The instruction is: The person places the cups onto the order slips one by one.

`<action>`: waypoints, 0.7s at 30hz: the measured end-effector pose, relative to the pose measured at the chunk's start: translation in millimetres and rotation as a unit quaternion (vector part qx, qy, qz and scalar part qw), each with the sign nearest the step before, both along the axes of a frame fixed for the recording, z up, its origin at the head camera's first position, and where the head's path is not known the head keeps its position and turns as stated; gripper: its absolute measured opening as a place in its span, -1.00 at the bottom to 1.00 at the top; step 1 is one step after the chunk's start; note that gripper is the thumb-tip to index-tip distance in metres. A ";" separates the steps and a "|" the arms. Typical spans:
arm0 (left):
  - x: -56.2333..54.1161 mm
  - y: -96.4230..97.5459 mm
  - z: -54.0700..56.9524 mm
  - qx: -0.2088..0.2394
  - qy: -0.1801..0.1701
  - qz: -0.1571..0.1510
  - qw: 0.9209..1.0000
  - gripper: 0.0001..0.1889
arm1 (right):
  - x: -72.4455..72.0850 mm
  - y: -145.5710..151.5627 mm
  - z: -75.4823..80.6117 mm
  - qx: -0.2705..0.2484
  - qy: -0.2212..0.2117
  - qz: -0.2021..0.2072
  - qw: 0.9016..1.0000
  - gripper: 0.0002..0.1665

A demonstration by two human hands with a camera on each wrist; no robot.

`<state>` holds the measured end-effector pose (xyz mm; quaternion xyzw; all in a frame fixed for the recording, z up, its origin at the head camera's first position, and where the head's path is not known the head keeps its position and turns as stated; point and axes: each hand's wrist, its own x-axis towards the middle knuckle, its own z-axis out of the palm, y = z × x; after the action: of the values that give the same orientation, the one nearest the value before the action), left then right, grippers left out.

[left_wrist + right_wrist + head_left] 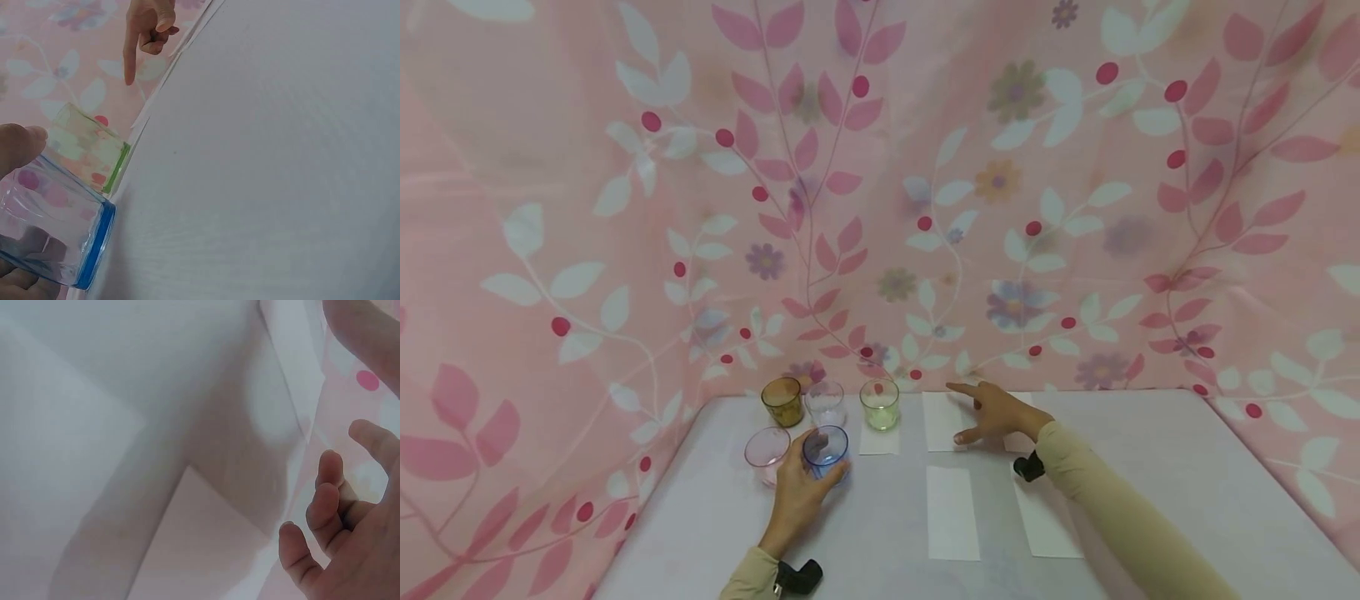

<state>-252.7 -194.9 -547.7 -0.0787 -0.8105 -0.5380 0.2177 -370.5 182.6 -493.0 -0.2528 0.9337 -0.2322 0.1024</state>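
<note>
A small screened-off tabletop space is shown; whether it is set up in a home, a lab or a studio cannot be told. The white table (662, 521) is closed in at the back and along both sides by a pink curtain (917, 108) printed with leaves, berries and flowers. Rectangular paper sheets (953, 515) are laid out, and black wrist devices (1028, 467) are worn on both arms.

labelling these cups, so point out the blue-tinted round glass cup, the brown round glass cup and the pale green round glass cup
blue-tinted round glass cup (57, 222): left wrist view, side wall
brown round glass cup (785, 410): head view, front wall
pale green round glass cup (881, 413): head view, front wall
</note>
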 end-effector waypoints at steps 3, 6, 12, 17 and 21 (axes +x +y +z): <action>0.2 -1.5 -1.5 0.007 0.000 -0.003 1.000 -0.20 | 1.7 5.7 -5.0 -0.008 -0.012 0.000 1.000 0.31; 0.6 -2.4 -2.9 0.010 -0.005 -0.002 1.000 -0.19 | 4.9 9.8 -8.6 -0.020 -0.039 -0.005 0.999 0.31; -0.9 -2.5 -4.8 0.042 -0.021 -0.031 0.998 -0.18 | 7.8 13.7 -12.4 -0.016 -0.056 -0.012 0.998 0.30; -1.9 -1.8 -4.2 0.070 -0.031 -0.050 0.996 -0.18 | 7.5 11.4 -15.1 -0.020 -0.037 -0.006 0.999 0.27; -1.4 -3.0 -5.5 0.075 -0.037 -0.049 0.995 -0.18 | 9.0 8.6 -16.7 -0.014 -0.042 -0.014 0.999 0.30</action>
<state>-254.1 -197.9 -553.2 -0.0822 -0.7706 -0.6097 0.1662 -361.6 191.1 -509.7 -0.2309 0.9287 -0.2568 0.1348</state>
